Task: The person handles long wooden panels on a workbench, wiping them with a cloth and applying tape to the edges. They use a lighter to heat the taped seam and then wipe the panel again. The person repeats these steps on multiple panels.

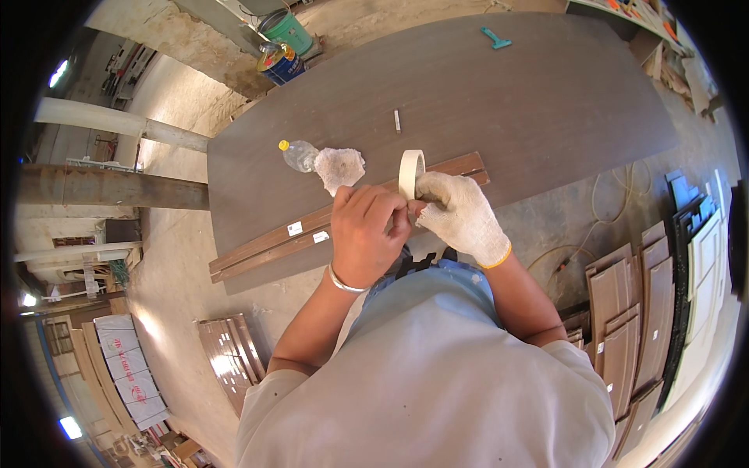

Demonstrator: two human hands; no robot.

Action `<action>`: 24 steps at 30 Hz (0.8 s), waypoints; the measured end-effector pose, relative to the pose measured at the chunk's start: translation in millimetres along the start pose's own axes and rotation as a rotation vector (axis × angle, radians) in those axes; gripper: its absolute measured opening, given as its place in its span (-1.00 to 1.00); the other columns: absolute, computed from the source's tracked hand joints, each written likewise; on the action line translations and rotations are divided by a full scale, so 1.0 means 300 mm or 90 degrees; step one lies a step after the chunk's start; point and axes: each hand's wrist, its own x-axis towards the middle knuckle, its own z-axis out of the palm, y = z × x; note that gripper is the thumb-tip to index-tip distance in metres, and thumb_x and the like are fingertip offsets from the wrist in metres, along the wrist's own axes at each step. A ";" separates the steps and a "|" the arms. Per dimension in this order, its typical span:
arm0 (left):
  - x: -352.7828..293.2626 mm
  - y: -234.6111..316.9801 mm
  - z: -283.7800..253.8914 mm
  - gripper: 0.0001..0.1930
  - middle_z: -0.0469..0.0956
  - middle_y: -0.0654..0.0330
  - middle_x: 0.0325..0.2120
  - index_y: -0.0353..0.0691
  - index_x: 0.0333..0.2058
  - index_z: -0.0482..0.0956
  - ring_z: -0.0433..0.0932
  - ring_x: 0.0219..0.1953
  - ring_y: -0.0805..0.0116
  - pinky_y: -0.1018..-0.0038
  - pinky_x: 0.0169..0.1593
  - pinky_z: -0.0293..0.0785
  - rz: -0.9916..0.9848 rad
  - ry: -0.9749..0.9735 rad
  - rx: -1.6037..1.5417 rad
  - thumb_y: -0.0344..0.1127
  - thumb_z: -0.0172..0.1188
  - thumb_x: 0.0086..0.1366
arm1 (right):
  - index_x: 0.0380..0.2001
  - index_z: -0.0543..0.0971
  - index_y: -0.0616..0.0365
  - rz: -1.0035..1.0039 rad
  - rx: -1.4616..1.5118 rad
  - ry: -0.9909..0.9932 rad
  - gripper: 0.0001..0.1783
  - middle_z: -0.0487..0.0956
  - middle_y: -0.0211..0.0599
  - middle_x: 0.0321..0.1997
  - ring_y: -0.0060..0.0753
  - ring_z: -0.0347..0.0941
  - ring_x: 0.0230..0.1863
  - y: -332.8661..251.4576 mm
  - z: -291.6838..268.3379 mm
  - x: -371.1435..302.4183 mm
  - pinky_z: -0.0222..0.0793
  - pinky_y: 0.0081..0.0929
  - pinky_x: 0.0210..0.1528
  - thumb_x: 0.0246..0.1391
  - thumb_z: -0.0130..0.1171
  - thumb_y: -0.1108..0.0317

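A roll of cream masking tape (408, 176) stands on edge between my hands, above two long brown wooden strips (269, 248). My right hand (462, 217), in a white knitted glove with a yellow cuff, is closed on the roll's right side. Bare except for a silvery bangle at the wrist, my left hand (363, 238) is curled, its thumb and forefinger pinched at the tape's lower edge. The exact contact of those fingertips is partly hidden. Just beyond my left hand lies a crumpled white glove or cloth (340, 168), touching a clear plastic bottle (299, 156) with a yellow cap.
The strips lie along the near edge of a large dark brown table (538, 101). On it are a small pale stick-like item (397, 121) and a teal scraper-like tool (495, 38). Brown panels (620, 327) lean at right; more panels (232, 359) lie at lower left.
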 end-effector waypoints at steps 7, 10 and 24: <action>0.015 -0.012 0.007 -0.72 0.54 0.28 -0.52 -0.12 -0.45 0.49 0.51 -0.44 0.26 0.33 -0.25 0.26 0.019 -0.008 -0.006 -0.59 0.41 -0.07 | -0.26 0.65 0.27 0.049 0.098 0.059 -0.78 0.59 -0.06 -0.40 -0.15 0.52 -0.37 0.022 0.041 -0.006 0.45 -0.26 -0.25 0.03 0.31 0.37; 0.011 -0.020 0.012 -0.70 0.54 0.30 -0.54 -0.12 -0.45 0.51 0.49 -0.47 0.30 0.36 -0.26 0.25 0.025 -0.018 -0.028 -0.63 0.42 -0.10 | -0.28 0.66 0.30 0.098 0.186 0.042 -0.78 0.59 -0.17 -0.44 -0.37 0.51 -0.36 0.043 0.051 -0.008 0.44 -0.32 -0.25 0.04 0.28 0.38; -0.020 -0.058 0.007 -0.69 0.55 0.23 -0.46 -0.15 -0.37 0.52 0.53 -0.40 0.19 0.31 -0.24 0.34 0.092 -0.068 -0.130 -0.66 0.35 -0.07 | -0.10 0.67 0.40 0.271 0.458 0.037 -0.63 0.66 -0.32 -0.29 -0.58 0.50 -0.24 0.047 0.040 -0.004 0.46 -0.49 -0.15 0.23 0.17 0.26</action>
